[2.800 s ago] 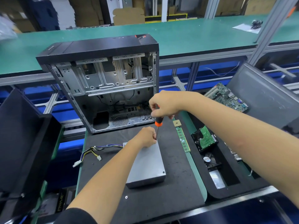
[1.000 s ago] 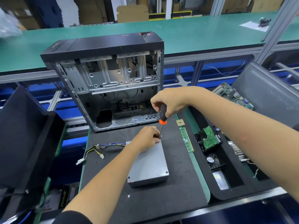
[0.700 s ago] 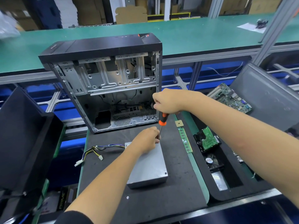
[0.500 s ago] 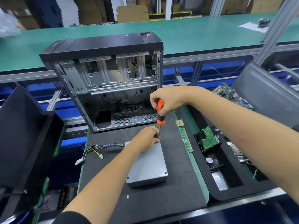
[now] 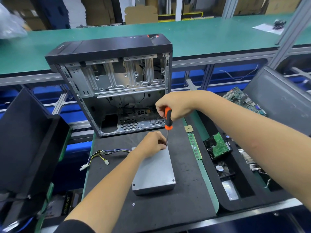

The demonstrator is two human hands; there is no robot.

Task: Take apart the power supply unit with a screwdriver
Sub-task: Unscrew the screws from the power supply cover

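The grey metal power supply unit [image 5: 154, 172] lies flat on the black mat [image 5: 185, 199], its bundle of coloured cables [image 5: 101, 155] trailing to the left. My left hand [image 5: 151, 145] rests on the unit's far end, fingers curled beside the screwdriver tip. My right hand [image 5: 175, 105] grips the orange-and-black screwdriver [image 5: 167, 121] by the handle, held nearly upright. Its tip touches the unit's far right corner, right at my left fingertips. A screw head shows at the unit's near right corner.
An open, emptied computer case [image 5: 117, 84] stands just behind the unit. A RAM stick [image 5: 194, 146] and a CPU chip [image 5: 188, 128] lie to the right. A tray [image 5: 239, 190] holds a hard drive [image 5: 217, 146]; a motherboard [image 5: 244, 100] lies further right. Black bin [image 5: 25, 142] at left.
The right hand's grip on the screwdriver handle has shifted as it turns, showing more of the orange. Tip stays at the far corner; left hand and unit have not moved.
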